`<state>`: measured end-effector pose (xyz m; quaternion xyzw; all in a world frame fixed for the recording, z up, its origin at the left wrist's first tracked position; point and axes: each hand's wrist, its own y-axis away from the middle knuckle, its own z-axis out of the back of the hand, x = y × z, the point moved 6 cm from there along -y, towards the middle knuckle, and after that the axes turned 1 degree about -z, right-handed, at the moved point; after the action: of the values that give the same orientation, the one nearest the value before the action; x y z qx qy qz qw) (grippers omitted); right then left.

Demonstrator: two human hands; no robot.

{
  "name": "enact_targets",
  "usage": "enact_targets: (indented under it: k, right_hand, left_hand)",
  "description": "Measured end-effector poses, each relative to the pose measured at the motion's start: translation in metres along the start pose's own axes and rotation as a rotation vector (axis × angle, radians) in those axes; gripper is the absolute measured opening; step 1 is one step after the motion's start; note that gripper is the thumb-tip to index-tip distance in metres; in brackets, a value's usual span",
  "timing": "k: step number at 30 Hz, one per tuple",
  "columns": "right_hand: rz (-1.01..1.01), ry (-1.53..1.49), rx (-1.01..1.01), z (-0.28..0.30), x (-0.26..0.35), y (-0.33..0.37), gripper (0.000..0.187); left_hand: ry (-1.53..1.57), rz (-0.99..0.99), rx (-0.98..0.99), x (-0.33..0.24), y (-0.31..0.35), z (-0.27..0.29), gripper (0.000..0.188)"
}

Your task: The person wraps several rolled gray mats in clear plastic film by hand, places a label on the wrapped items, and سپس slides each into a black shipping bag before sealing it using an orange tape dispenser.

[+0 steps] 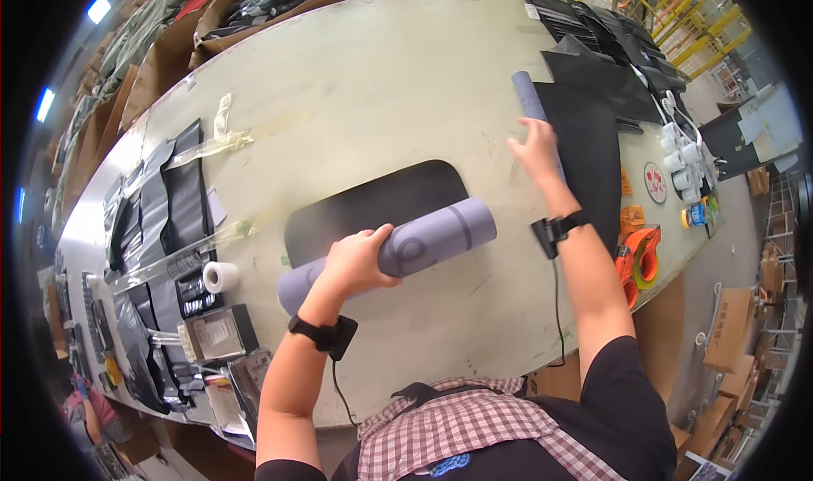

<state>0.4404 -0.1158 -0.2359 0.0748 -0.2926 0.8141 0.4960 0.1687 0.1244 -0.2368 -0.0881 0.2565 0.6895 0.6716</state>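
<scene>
A lavender mat (pixel 440 237), partly rolled and printed with darker curved lines, lies slantwise in front of me. Its black underside (pixel 373 197) spreads flat with rounded corners beyond the roll. My left hand (pixel 360 261) grips this roll from above near its middle. Further right and farther away, a narrow lavender roll (pixel 528 93) runs along the left edge of a large black sheet (pixel 584 155). Over that narrow roll is my right hand (pixel 538 149), thumb and forefinger apart with nothing between them; its other fingers are partly hidden.
Black plastic sleeves (pixel 182 193) and a white tape roll (pixel 220 277) lie at left. Orange tape dispensers (pixel 641 257), white rolls (pixel 683 161) and a round sticker (pixel 655 182) sit at right. Black packages (pixel 601 32) fill the far right corner. A cable hangs from each wrist strap.
</scene>
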Motion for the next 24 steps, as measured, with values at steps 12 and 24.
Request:
enact_targets:
  k: [12,24]
  right_hand:
    - [-0.199,0.186,0.193,0.009,-0.033,-0.028,0.06]
    - [0.648,0.473,-0.168,-0.12,0.23,-0.063,0.046]
  left_hand:
    - [-0.085,-0.161,0.177,-0.083,0.081,-0.068,0.081]
    - [-0.152,-0.258,0.138,-0.111,0.107,-0.106,0.062]
